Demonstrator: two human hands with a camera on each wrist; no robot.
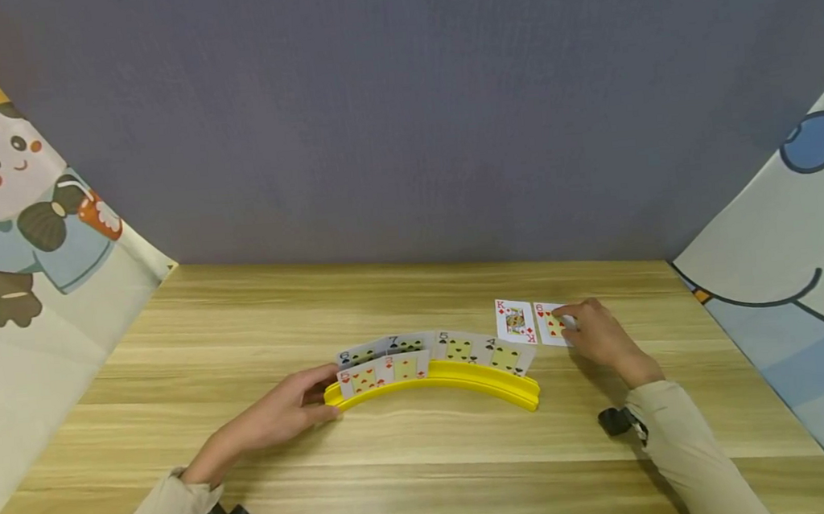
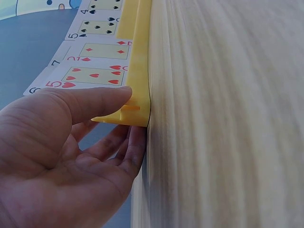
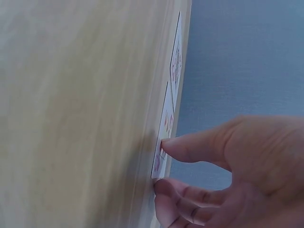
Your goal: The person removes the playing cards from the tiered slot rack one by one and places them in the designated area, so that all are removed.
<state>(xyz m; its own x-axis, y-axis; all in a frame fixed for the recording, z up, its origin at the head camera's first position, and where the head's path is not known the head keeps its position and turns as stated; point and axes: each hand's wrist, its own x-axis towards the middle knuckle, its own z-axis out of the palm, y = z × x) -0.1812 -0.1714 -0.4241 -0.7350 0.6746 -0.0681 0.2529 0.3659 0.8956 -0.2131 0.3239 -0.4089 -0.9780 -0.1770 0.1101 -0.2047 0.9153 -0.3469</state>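
My left hand (image 1: 286, 410) grips the left end of a curved yellow card holder (image 1: 458, 376). In the left wrist view, the thumb lies along the holder's front and the fingers curl round its end. Playing cards stand in it: a five of hearts (image 1: 362, 380) and a diamonds card (image 1: 407, 366) in front, black-suit cards including a five (image 1: 457, 349) and a four of spades (image 1: 504, 354) behind. My right hand (image 1: 602, 340) pinches the right side of a six of hearts (image 1: 547, 329) on the table, thumb on its face, fingers at its edge.
A king of diamonds (image 1: 515, 321) lies face up just left of the six. The wooden table (image 1: 430, 481) meets a grey padded wall (image 1: 402, 129) at the back. Cartoon-printed panels (image 1: 39, 230) stand on both sides.
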